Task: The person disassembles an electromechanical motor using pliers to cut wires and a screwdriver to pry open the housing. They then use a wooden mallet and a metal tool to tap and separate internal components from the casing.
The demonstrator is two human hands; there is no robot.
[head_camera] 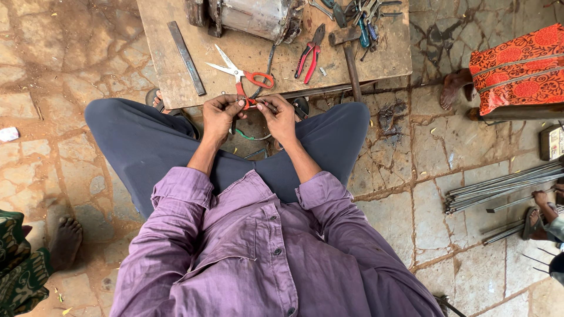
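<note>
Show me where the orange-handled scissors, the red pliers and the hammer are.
Orange-handled scissors (239, 73), head view, on the pivot where the blades cross.
Red pliers (309, 56), head view, on the red handles.
Hammer (352, 67), head view, on the wooden handle.

Upper centre, the low table (176, 82) is bare, matt wood, scuffed and stained. On it the scissors (241, 73) have bright metal blades and glossy orange plastic handles; the pliers (309, 56) have red grips, probably rubbery plastic. The shirt (258, 258) is soft, creased purple cloth. The floor (59, 70) is rough, dusty stone.
</note>
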